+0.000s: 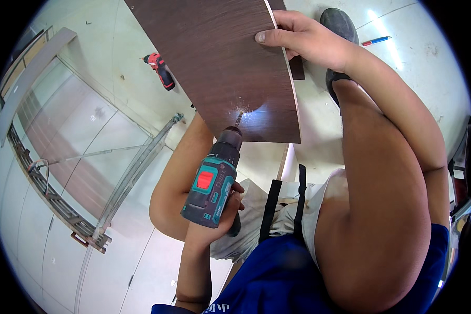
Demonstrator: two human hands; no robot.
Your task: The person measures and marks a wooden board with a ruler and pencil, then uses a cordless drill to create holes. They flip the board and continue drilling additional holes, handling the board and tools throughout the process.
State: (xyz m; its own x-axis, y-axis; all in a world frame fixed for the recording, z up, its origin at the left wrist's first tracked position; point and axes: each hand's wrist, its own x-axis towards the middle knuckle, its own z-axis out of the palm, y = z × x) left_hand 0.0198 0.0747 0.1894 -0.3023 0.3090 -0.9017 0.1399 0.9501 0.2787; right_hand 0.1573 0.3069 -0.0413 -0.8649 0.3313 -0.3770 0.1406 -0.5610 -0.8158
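Note:
A teal and black cordless drill (209,180) with a red switch is in my left hand (226,220), whose fingers wrap round its grip, partly hidden under the drill body. Its drill bit (239,120) points away from me, and the tip meets the face of a dark brown wood-grain board (220,63). Pale shavings (244,110) lie around the tip, in a patch of bright light. At the far right edge of the board, my right hand (303,39) pinches it, thumb on top and fingers beneath. The board is held over the space between my legs.
On the tiled floor left of the board lies a red and black cordless drill (159,70). A metal ladder-like frame (131,178) takes up the left side, with a long grey strip (34,78) over it. A red and blue pencil (377,40) lies beyond my dark shoe (339,26).

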